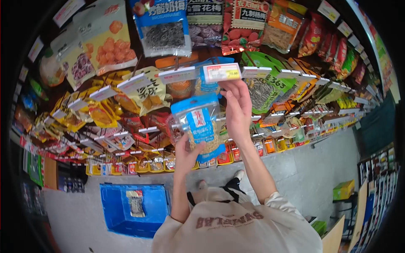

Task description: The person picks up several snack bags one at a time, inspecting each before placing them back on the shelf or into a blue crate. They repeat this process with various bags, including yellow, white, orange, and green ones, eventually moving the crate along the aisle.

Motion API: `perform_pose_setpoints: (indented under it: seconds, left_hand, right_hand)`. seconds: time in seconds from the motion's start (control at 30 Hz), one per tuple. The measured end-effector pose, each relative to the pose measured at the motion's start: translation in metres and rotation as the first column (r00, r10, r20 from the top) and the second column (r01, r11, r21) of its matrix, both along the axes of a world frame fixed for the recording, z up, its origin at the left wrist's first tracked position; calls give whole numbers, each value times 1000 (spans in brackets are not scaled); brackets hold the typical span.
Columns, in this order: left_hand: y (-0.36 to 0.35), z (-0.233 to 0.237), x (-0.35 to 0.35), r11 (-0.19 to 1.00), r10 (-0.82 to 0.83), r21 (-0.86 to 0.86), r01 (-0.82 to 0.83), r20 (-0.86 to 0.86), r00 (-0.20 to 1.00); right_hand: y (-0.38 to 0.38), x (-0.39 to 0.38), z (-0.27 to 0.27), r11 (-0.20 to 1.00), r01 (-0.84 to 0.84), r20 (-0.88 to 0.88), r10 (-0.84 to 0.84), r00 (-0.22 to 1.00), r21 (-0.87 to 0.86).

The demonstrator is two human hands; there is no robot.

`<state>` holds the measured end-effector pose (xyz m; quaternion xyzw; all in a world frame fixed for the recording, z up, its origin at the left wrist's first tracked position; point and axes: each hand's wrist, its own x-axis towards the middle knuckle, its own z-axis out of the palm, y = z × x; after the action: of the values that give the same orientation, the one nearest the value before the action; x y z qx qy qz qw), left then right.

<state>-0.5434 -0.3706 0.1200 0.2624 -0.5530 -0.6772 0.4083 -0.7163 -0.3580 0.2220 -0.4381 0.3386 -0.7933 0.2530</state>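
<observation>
My left hand (pixel 188 154) grips the lower part of a snack bag (pixel 207 137) with a blue top and a clear window showing pale seeds or kernels. The bag is held upright in front of the shelf, its blue header just below a hook. My right hand (pixel 238 105) reaches up to the price tag (pixel 221 73) at that hook's end, fingers curled at the tag's lower edge. Behind the tag hangs a similar blue bag (pixel 206 86), partly hidden.
Hooks with price tags jut out toward me in rows. Green sunflower seed bags (pixel 270 82) hang to the right, a blue plum bag (pixel 162 29) above. On the floor at left stands a blue crate (pixel 109 211) with one snack packet (pixel 136 204) inside.
</observation>
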Motion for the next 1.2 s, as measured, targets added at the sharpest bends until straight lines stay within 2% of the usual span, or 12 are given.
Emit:
perform_pose_setpoints:
  seconds: [0.07, 0.13, 0.2, 0.37, 0.43, 0.47, 0.53, 0.6, 0.8, 1.13, 1.2]
  left_hand:
    - [-7, 10, -7, 999, -9, -42, 7, -47, 999]
    - [-11, 23, -12, 997, -3, -73, 1, -22, 1000]
    - [-15, 37, -22, 980, -40, -196, 36, -16, 999]
    - [-29, 55, -43, 967, -115, -233, 105, -31, 993]
    - [-33, 58, -50, 963, -169, -227, 149, -70, 983]
    - [-32, 58, -53, 959, -212, -216, 185, -107, 971]
    - [-31, 61, -56, 963, -218, -186, 194, -113, 970]
    - [-32, 61, -60, 956, -110, -282, 77, -106, 988]
    - [-38, 57, -64, 965, -113, -251, 75, -141, 984]
    - [-39, 53, -66, 970, -101, -238, 60, -163, 981]
    - [-37, 52, -69, 966, -36, -257, -10, -173, 984]
  right_hand:
    - [0, 1, 16, 999, 9, -159, -17, 987, -52]
    - [1, -3, 30, 1000, 20, -209, -24, 978, -22]
    - [1, -11, 35, 993, 112, -349, -120, 930, -43]
    - [5, -15, 35, 984, 168, -487, -172, 856, -53]
    - [11, -15, 32, 957, 283, -568, -269, 778, -67]
    - [14, -16, 29, 957, 286, -577, -263, 773, -54]
    - [16, -20, 23, 927, 361, -679, -328, 657, -99]
    - [16, -19, 21, 926, 367, -689, -324, 648, -90]
    - [11, -13, 16, 922, 378, -711, -324, 624, -88]
    - [8, -12, 18, 942, 330, -686, -279, 672, -60]
    - [9, -14, 13, 941, 334, -696, -273, 664, -50]
